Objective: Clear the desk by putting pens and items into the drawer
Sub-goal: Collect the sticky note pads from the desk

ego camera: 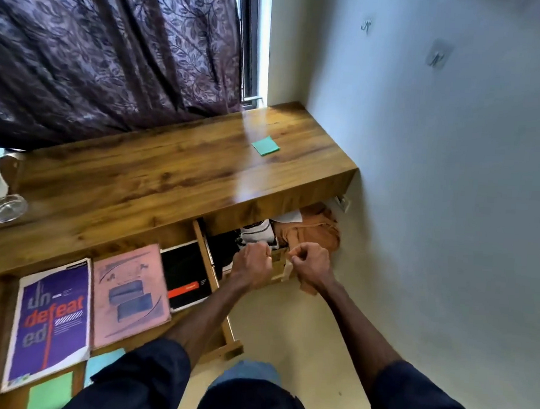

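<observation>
The wooden desk (155, 177) has a green sticky-note pad (265, 145) lying near its right end. Below its front edge the drawer (209, 265) stands pulled out, holding a purple book (53, 320), a pink book (130, 293) and a black book (185, 275). To the right of the drawer, under the desk, my left hand (253, 262) and my right hand (312, 263) are both closed around a pale wooden piece (279, 264) held between them. What that piece belongs to is unclear.
A glass (4, 208) stands at the desk's left end. A dark patterned curtain (113, 49) hangs behind the desk. Orange cloth (315, 230) and a white shoe (259, 230) lie under the desk. Green (49, 393) and teal (104, 365) paper show bottom left. A wall is on the right.
</observation>
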Available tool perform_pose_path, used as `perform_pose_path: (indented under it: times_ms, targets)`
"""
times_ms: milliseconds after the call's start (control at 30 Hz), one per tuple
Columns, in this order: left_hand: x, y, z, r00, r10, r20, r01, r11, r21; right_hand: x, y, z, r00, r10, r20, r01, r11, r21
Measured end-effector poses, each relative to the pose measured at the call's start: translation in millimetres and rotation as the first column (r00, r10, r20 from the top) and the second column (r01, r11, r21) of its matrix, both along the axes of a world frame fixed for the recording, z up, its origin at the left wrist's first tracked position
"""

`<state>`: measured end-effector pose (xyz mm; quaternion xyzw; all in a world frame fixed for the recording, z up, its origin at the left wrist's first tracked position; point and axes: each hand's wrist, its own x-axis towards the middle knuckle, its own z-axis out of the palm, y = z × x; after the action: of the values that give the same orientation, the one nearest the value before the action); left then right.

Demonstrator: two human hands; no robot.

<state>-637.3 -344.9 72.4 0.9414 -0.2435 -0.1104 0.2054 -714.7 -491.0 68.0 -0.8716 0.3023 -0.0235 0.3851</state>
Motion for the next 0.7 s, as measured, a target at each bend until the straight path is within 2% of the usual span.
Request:
perform_pose_path:
  times_ms: [300,533,700]
  targets:
    - [84.6,-81.6,-34.0,0.993,0.105,-0.053,-0.103,0.994,0.038,69.1,-85.3,-9.9,0.992,0.118,-0.034,-0.118,0.993,-0.004]
    - [180.7,-161.9,-50.0,0.976,0.201,-0.081,-0.204,0.979,-0.023,156.3,-173.2,-11.4,0.976,0.207,-0.067,-0.210,0.977,-0.037]
    - [238.1,-187.7,-31.8,0.973,0.206,-0.100,-0.197,0.976,0.096,219.4,-209.6,-15.4,0.984,0.158,-0.076,-0.162,0.986,-0.036]
